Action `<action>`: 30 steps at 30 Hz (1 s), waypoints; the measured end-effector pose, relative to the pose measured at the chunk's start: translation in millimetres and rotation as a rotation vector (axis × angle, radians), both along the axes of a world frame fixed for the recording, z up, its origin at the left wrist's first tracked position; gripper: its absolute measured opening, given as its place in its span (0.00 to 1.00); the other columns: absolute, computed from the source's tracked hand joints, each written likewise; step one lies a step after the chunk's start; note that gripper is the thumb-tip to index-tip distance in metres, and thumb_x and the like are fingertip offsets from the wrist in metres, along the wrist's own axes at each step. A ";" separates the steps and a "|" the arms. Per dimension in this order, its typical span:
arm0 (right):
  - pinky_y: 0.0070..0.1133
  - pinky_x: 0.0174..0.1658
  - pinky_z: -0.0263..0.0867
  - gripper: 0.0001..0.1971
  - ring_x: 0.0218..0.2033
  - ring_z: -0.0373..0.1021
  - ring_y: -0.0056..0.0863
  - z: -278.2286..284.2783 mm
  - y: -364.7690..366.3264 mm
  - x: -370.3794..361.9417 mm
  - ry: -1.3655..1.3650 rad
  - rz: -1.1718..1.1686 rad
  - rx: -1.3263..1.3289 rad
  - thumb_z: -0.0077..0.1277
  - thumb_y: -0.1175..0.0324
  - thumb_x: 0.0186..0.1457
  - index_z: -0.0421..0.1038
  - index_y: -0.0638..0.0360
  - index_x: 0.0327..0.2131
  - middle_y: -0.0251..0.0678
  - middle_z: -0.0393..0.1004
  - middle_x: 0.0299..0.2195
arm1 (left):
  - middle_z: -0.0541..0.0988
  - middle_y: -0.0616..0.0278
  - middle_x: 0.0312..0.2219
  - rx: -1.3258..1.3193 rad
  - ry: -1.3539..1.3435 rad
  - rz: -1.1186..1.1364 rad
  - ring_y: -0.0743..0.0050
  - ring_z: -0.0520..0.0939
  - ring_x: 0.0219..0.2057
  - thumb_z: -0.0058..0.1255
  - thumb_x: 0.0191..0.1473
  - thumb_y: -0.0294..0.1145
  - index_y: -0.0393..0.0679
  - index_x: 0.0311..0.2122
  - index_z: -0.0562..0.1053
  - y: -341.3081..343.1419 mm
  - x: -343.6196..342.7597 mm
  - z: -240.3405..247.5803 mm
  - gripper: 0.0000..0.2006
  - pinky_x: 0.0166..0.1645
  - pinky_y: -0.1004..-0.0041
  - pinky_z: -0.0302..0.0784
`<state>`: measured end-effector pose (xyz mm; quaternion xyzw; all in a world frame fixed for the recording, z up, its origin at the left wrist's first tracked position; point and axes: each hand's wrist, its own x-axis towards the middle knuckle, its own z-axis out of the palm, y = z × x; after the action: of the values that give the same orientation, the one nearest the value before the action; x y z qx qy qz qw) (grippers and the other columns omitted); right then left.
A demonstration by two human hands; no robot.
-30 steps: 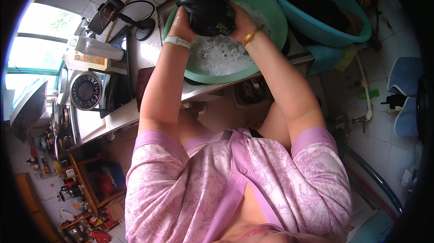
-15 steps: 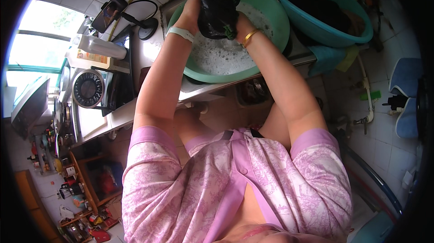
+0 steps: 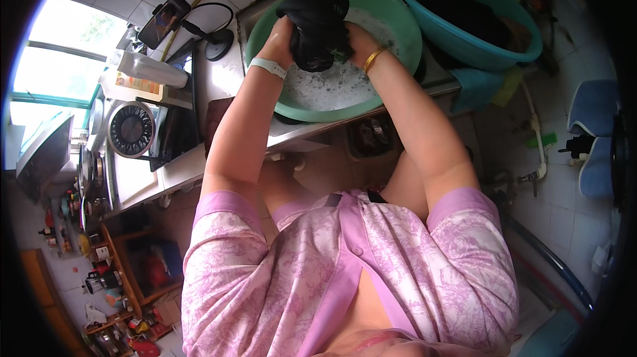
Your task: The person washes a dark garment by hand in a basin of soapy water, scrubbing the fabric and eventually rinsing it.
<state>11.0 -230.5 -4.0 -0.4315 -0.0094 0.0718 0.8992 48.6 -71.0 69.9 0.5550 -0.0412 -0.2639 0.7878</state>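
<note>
The grip of the left hand [image 3: 279, 44] and right hand [image 3: 360, 45] clamps a black garment [image 3: 314, 28] from 2 sides, over soapy water [image 3: 325, 90] in a green plastic basin [image 3: 406, 38], beside a turquoise tub [image 3: 491, 58] of dark cloth [image 3: 458, 8].

Bunched black cloth [image 3: 320, 28] over green basin [image 3: 406, 42]

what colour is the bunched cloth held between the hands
The cloth is black, with a little green near its lower right; the head view shows it.
</note>
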 end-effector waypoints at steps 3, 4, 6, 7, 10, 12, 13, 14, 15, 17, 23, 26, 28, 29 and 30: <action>0.25 0.48 0.70 0.22 0.44 0.72 0.24 38.8 8.8 -12.1 0.148 -0.093 0.175 0.46 0.50 0.61 0.70 0.60 0.47 0.32 0.75 0.44 | 0.79 0.55 0.42 -0.100 0.007 0.101 0.65 0.81 0.43 0.44 0.62 0.41 0.38 0.48 0.72 15.1 12.8 -10.3 0.17 0.50 0.67 0.78; 0.25 0.48 0.69 0.24 0.44 0.72 0.24 50.5 3.6 -13.5 0.145 -0.091 0.125 0.47 0.48 0.60 0.70 0.59 0.48 0.32 0.74 0.45 | 0.79 0.54 0.42 -0.073 0.012 0.120 0.64 0.81 0.43 0.44 0.60 0.38 0.37 0.47 0.72 14.8 20.5 -13.9 0.17 0.49 0.67 0.78; 0.24 0.49 0.68 0.27 0.45 0.72 0.24 62.4 -2.9 -13.4 0.142 -0.079 0.035 0.50 0.44 0.57 0.70 0.58 0.48 0.32 0.74 0.45 | 0.79 0.53 0.42 -0.006 0.025 0.166 0.62 0.80 0.42 0.44 0.58 0.34 0.34 0.47 0.72 20.1 30.9 -18.7 0.16 0.48 0.68 0.76; 0.24 0.50 0.67 0.32 0.45 0.72 0.24 45.7 -14.3 0.3 0.133 -0.172 -0.006 0.56 0.42 0.52 0.70 0.58 0.51 0.33 0.74 0.46 | 0.79 0.53 0.42 0.110 -0.099 0.164 0.62 0.80 0.42 0.44 0.57 0.32 0.34 0.47 0.72 4.9 26.4 -19.3 0.16 0.48 0.69 0.75; 0.23 0.49 0.68 0.32 0.46 0.72 0.25 49.0 1.9 -7.6 0.060 -0.224 -0.152 0.57 0.45 0.52 0.68 0.60 0.53 0.33 0.73 0.48 | 0.79 0.54 0.41 0.361 -0.389 0.268 0.65 0.79 0.42 0.44 0.52 0.25 0.33 0.48 0.73 -21.6 6.5 -14.8 0.17 0.46 0.71 0.74; 0.24 0.47 0.67 0.29 0.42 0.72 0.30 36.5 12.8 0.7 0.033 -0.345 -0.069 0.57 0.51 0.55 0.70 0.65 0.51 0.38 0.76 0.44 | 0.80 0.55 0.39 0.263 -0.444 0.314 0.65 0.80 0.40 0.44 0.52 0.25 0.34 0.46 0.74 -23.3 15.3 -20.8 0.16 0.45 0.70 0.74; 0.24 0.46 0.67 0.28 0.42 0.72 0.30 33.2 16.0 6.4 -0.007 -0.427 -0.103 0.56 0.52 0.56 0.70 0.66 0.50 0.39 0.76 0.44 | 0.80 0.55 0.38 0.274 -0.436 0.320 0.66 0.80 0.39 0.44 0.52 0.25 0.34 0.45 0.74 -26.9 14.6 -18.8 0.16 0.45 0.70 0.74; 0.24 0.46 0.67 0.27 0.42 0.72 0.30 29.4 16.0 10.2 -0.048 -0.509 -0.137 0.55 0.53 0.56 0.70 0.67 0.50 0.40 0.76 0.44 | 0.80 0.55 0.37 0.284 -0.428 0.325 0.66 0.80 0.39 0.44 0.52 0.26 0.34 0.44 0.75 -30.8 14.9 -16.0 0.15 0.44 0.70 0.74; 0.25 0.45 0.67 0.26 0.42 0.72 0.30 24.9 12.5 11.6 -0.008 -0.505 -0.111 0.54 0.54 0.57 0.70 0.68 0.50 0.40 0.76 0.44 | 0.80 0.56 0.36 0.294 -0.420 0.330 0.67 0.79 0.38 0.43 0.52 0.26 0.34 0.44 0.75 -34.8 15.0 -13.4 0.15 0.44 0.70 0.73; 0.25 0.45 0.67 0.25 0.41 0.72 0.30 24.5 13.4 10.3 0.070 -0.481 -0.052 0.52 0.55 0.58 0.70 0.69 0.49 0.41 0.76 0.43 | 0.80 0.56 0.35 0.313 -0.425 0.325 0.67 0.79 0.36 0.43 0.53 0.27 0.33 0.42 0.75 -34.3 15.6 -11.2 0.14 0.43 0.70 0.73; 0.24 0.47 0.69 0.25 0.47 0.71 0.25 14.8 12.5 14.8 0.068 -0.366 -0.027 0.49 0.53 0.61 0.68 0.62 0.53 0.36 0.74 0.46 | 0.80 0.58 0.33 0.259 -0.441 0.307 0.71 0.78 0.35 0.43 0.54 0.27 0.33 0.39 0.75 -32.2 14.6 -11.0 0.12 0.41 0.72 0.73; 0.23 0.49 0.69 0.27 0.49 0.70 0.24 21.4 9.9 5.1 0.091 -0.281 0.061 0.46 0.49 0.62 0.67 0.60 0.55 0.34 0.74 0.49 | 0.79 0.59 0.32 0.177 -0.555 0.350 0.71 0.77 0.35 0.42 0.53 0.25 0.34 0.39 0.75 -36.7 10.2 -7.2 0.12 0.42 0.73 0.73; 0.24 0.51 0.68 0.28 0.51 0.69 0.24 27.8 8.2 1.7 -0.001 -0.152 0.148 0.44 0.47 0.62 0.65 0.58 0.57 0.32 0.72 0.51 | 0.79 0.59 0.32 0.094 -0.635 0.359 0.71 0.77 0.35 0.40 0.52 0.22 0.34 0.39 0.74 -37.6 9.1 -4.1 0.12 0.42 0.73 0.73; 0.24 0.52 0.67 0.29 0.51 0.69 0.24 31.4 7.3 0.0 -0.048 -0.087 0.191 0.43 0.45 0.63 0.64 0.56 0.58 0.31 0.72 0.52 | 0.78 0.59 0.32 0.052 -0.671 0.349 0.71 0.77 0.35 0.40 0.52 0.21 0.34 0.39 0.74 -37.2 10.8 -2.8 0.12 0.43 0.73 0.73; 0.24 0.53 0.67 0.29 0.52 0.69 0.24 34.3 5.7 -2.4 -0.014 0.003 0.244 0.42 0.45 0.63 0.64 0.55 0.58 0.30 0.71 0.52 | 0.78 0.59 0.32 0.011 -0.707 0.339 0.71 0.77 0.35 0.39 0.51 0.20 0.35 0.40 0.74 -36.8 12.3 -1.8 0.12 0.43 0.73 0.74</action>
<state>8.6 -224.8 30.3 -0.3193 -0.0248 0.0686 0.9448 60.9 -107.8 68.2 0.6148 -0.2165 0.0771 0.7545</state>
